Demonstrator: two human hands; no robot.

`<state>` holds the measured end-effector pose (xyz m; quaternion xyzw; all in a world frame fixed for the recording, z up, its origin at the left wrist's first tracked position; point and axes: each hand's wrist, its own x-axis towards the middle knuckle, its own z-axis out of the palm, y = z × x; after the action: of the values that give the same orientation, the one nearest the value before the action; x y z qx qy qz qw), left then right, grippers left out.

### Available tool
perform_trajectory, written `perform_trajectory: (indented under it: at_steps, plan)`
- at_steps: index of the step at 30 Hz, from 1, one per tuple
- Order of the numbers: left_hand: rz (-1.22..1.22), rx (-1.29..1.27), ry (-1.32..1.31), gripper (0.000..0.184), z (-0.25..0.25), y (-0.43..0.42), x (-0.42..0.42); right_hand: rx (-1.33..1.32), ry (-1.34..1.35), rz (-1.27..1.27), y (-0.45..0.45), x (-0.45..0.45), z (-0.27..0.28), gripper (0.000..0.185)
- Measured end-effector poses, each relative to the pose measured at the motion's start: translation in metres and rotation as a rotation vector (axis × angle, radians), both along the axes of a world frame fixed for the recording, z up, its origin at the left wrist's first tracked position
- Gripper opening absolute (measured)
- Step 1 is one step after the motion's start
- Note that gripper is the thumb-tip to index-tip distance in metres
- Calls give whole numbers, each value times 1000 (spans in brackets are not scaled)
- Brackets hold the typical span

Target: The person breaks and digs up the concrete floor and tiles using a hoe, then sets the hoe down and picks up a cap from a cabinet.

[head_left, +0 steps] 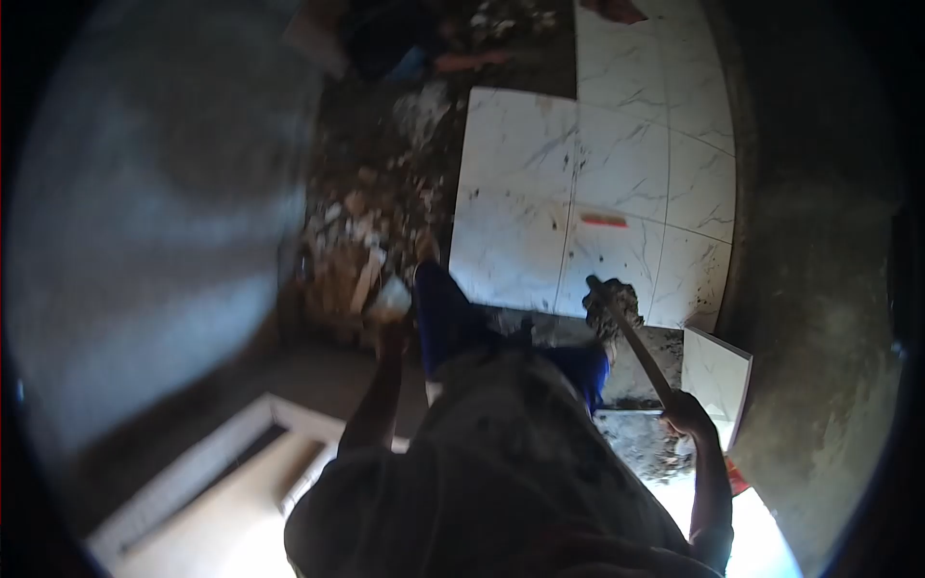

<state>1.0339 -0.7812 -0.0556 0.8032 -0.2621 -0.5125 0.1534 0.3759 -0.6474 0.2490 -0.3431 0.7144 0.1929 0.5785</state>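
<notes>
My right hand is closed around the wooden handle of a hoe. A clump of wet grey mortar sits on the hoe's head and hides most of its blade. The head is at the near edge of the white marbled floor tiles. My left hand hangs at my left side beside a pale, blurred object; its fingers are too dark to make out, and I cannot tell whether it touches that object.
A red strip-like object lies on the tiles. One loose tile leans by the right wall. Broken rubble covers the ground at left. Another person is low at the far end, an arm stretched right. A pale frame stands behind left.
</notes>
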Motion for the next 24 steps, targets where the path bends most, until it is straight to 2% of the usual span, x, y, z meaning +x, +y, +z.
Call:
perform_trajectory:
  at_steps: [1,2,3,4,5,6,7,9,10,11,12,15,17,18,21,24]
  plan:
    - [-124,-76,-160,40,-21,-49,12,18,37,5,-21,21,-4,14]
    - [-227,-96,-316,41,-31,-43,24,39,49,-32,-34,43,4,18]
    - [-326,-89,-465,42,-28,-6,34,18,25,93,-46,59,11,20]
    - [-282,-225,-292,40,-3,-50,26,-20,-30,-88,-50,69,8,23]
    - [-361,-399,-272,38,3,-77,11,18,-16,-53,-68,84,6,26]
    - [-242,-375,-59,35,24,-98,-12,73,-9,-26,-78,103,8,29]
    - [-358,-349,-13,35,29,-109,-27,36,-38,-16,-81,115,1,33]
    - [-489,-396,-49,37,-7,-96,-80,110,-39,-40,-119,144,8,33]
    - [-433,-488,6,37,-51,-78,-110,147,-40,-55,-130,159,8,33]
    - [-127,-30,383,46,-52,-72,-135,118,-133,-138,-131,170,1,33]
    - [-77,349,589,58,-50,-72,-150,116,-167,-156,-121,173,-18,30]
    - [121,529,731,80,-2,-61,-189,167,-128,-74,-143,232,-29,28]
    - [357,592,773,62,-12,-44,-209,120,-174,1,-146,255,-38,27]
    - [441,607,811,55,-12,-42,-214,-66,-182,172,-121,254,-63,26]
    - [553,501,746,41,-36,-42,-217,88,-199,37,-186,286,-39,28]
    - [597,509,786,35,-67,-66,-219,313,-263,-145,-255,293,-43,26]
